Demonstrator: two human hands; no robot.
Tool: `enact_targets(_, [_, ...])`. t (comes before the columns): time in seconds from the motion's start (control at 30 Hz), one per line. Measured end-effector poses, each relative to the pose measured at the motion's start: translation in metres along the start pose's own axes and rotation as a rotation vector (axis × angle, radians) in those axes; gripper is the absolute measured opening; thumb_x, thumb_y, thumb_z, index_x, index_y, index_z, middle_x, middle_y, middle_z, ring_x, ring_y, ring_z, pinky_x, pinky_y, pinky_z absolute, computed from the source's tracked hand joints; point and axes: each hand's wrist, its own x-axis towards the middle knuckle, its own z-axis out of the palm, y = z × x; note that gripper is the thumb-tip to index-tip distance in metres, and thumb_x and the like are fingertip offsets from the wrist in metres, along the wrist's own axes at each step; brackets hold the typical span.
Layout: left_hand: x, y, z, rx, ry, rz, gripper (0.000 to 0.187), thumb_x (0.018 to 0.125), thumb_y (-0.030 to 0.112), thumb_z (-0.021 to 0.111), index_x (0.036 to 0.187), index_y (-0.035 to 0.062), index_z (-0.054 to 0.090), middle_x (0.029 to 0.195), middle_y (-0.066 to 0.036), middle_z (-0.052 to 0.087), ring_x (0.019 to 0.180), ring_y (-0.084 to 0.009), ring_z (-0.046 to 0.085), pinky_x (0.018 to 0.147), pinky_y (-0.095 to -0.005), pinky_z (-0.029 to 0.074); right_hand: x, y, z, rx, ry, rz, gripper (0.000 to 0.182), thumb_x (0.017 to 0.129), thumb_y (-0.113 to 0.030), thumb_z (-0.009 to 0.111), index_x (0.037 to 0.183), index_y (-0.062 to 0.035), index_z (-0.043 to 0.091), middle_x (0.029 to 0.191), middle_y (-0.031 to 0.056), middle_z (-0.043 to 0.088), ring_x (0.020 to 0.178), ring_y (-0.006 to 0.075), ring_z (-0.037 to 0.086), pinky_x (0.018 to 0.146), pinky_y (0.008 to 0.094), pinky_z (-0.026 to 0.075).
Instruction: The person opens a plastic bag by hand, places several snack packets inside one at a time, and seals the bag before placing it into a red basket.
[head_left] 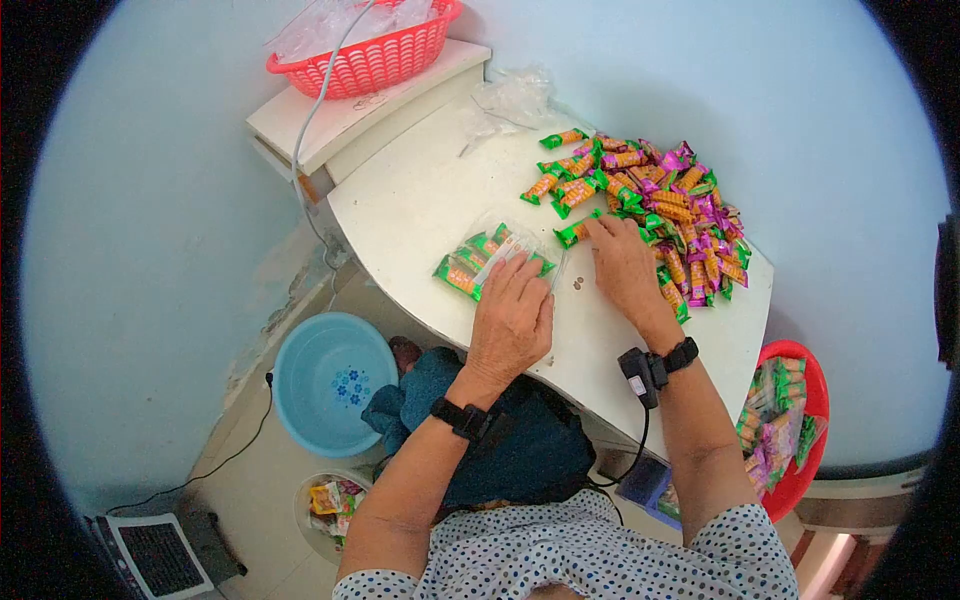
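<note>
My left hand [512, 318] lies over a clear plastic bag [512, 240], its fingertips on the bag's near side. Inside the bag, several green-and-orange snack packets [463, 272] lie side by side. To the right, my right hand [628, 268] has its fingertips closed on the end of a single green-wrapped snack packet [572, 234]; its thumb is partly hidden. Just beyond that hand spreads a large heap of small snack packets [672, 200] in green, purple and orange wrappers.
The white table [410, 200] has a curved near edge. Clear bags [515, 98] lie at its back. A red basket [375, 62] stands on a raised shelf, with a cable hanging past it. Below are a blue basin [325, 345], a bin [325, 520] and a red tub [818, 390] of filled bags.
</note>
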Motion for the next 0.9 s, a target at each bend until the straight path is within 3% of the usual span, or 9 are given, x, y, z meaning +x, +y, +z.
enact_targets(0.17, [0.000,-0.001,0.001,0.006,-0.019,0.010,0.014,0.079,0.002,0.068,0.090,0.0018,0.060,0.115,-0.019,0.065,0.120,-0.0394,0.057,0.106,-0.0507,0.042,0.002,0.002,0.004,-0.063,-0.104,0.057,0.027,0.080,-0.001,0.059,0.107,-0.0042,0.060,0.112,0.0157,0.058,0.104,0.0328,0.056,0.081,0.0447,0.050])
enact_targets(0.27, [-0.002,-0.002,0.002,-0.001,-0.049,0.011,0.014,0.081,0.004,0.066,0.094,0.0004,0.060,0.116,-0.018,0.062,0.124,-0.0367,0.053,0.110,-0.0516,0.039,0.004,0.004,0.005,-0.155,0.056,-0.052,0.030,0.080,0.000,0.058,0.110,-0.0036,0.059,0.120,0.0159,0.057,0.110,0.0329,0.054,0.089,0.0466,0.046])
enact_targets(0.37, [-0.002,-0.001,0.002,0.001,-0.048,0.009,0.014,0.080,0.004,0.066,0.093,0.0006,0.061,0.115,-0.018,0.063,0.123,-0.0363,0.054,0.110,-0.0514,0.039,0.004,0.010,0.012,-0.133,0.042,-0.098,0.033,0.080,0.000,0.058,0.113,-0.0033,0.058,0.125,0.0164,0.057,0.114,0.0330,0.053,0.094,0.0483,0.042])
enact_targets(0.67, [-0.004,-0.001,0.002,-0.012,-0.013,0.049,0.016,0.077,0.002,0.067,0.092,0.0013,0.059,0.111,-0.017,0.063,0.116,-0.0357,0.057,0.105,-0.0507,0.043,0.001,0.014,0.017,-0.077,-0.061,-0.057,0.029,0.081,-0.002,0.058,0.110,-0.0031,0.062,0.113,0.0151,0.058,0.112,0.0310,0.053,0.095,0.0458,0.040])
enact_targets(0.77, [-0.001,0.001,-0.001,-0.002,0.010,0.044,0.017,0.075,0.000,0.069,0.089,0.0025,0.061,0.111,-0.016,0.065,0.114,-0.0366,0.060,0.101,-0.0482,0.046,0.001,0.017,0.021,-0.075,0.113,-0.117,0.023,0.082,-0.004,0.058,0.105,-0.0036,0.063,0.108,0.0136,0.059,0.108,0.0306,0.054,0.094,0.0454,0.041])
enact_targets(0.9, [-0.001,0.001,0.000,-0.001,0.033,0.048,0.018,0.073,-0.001,0.070,0.088,0.0024,0.061,0.112,-0.017,0.064,0.113,-0.0371,0.059,0.099,-0.0472,0.047,0.004,0.010,0.015,0.043,0.071,0.004,0.018,0.086,-0.010,0.061,0.103,-0.0035,0.064,0.106,0.0127,0.063,0.106,0.0304,0.057,0.094,0.0448,0.042])
